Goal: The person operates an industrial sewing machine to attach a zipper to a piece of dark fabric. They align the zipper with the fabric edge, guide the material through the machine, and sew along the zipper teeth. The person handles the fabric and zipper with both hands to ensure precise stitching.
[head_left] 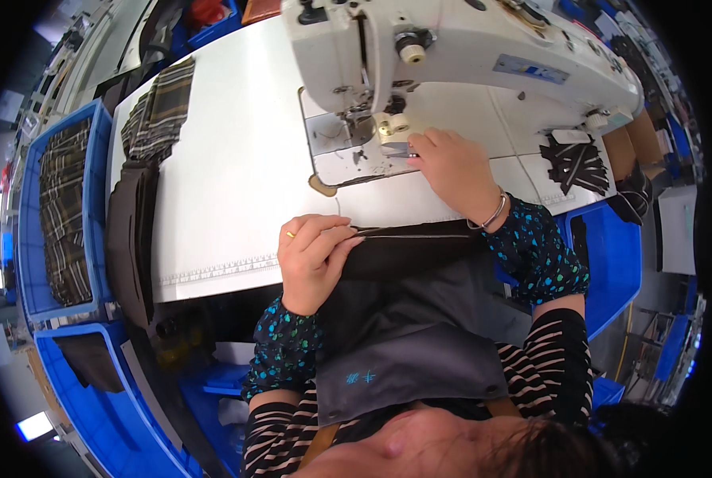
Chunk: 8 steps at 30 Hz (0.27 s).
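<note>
A piece of dark brown fabric [412,251] lies along the front edge of the white sewing table, hanging down toward my lap. My left hand [314,256] pinches its left end between thumb and fingers, and a thin thread rises from there. My right hand [455,171] is closed around small scissors [397,150], their blades pointing left over the table beside the needle plate. Just behind the scissors stands a white sewing machine [332,48], with its metal needle plate [332,134] under the needle. Most of the scissors' handle is hidden by my fingers.
Plaid fabric pieces [161,107] and dark folded pieces [129,231] lie at the table's left edge. A blue bin [101,199] of plaid pieces stands beside them, with another blue bin [121,350] nearer me. Dark strips [577,166] are piled at the right.
</note>
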Motion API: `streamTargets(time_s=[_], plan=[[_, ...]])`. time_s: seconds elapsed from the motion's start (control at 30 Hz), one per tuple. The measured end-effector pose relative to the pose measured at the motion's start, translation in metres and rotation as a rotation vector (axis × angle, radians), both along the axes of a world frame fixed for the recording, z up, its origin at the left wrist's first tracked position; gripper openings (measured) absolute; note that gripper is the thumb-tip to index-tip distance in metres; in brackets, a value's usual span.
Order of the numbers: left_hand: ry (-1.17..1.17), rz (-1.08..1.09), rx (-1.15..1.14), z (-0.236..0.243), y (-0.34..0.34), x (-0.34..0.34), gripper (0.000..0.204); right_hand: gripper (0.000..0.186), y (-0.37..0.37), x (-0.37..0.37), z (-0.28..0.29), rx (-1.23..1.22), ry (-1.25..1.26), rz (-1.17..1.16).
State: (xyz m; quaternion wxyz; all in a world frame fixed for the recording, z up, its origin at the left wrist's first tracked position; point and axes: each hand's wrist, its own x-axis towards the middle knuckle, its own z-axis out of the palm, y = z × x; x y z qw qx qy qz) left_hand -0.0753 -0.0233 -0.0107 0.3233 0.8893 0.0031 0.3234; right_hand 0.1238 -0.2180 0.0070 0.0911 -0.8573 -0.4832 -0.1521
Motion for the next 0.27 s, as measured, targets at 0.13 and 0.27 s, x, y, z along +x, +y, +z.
streamTargets(time_s=[0.13,0.27], plan=[[0.048,-0.029,-0.157,0.002,-0.005,0.0,0.017,0.034,-0.032,0.003,0.008,0.274,-0.165,0.081],[0.108,-0.006,-0.252,-0.006,0.001,-0.009,0.019,0.037,-0.068,-0.051,0.02,0.16,0.49,0.1]])
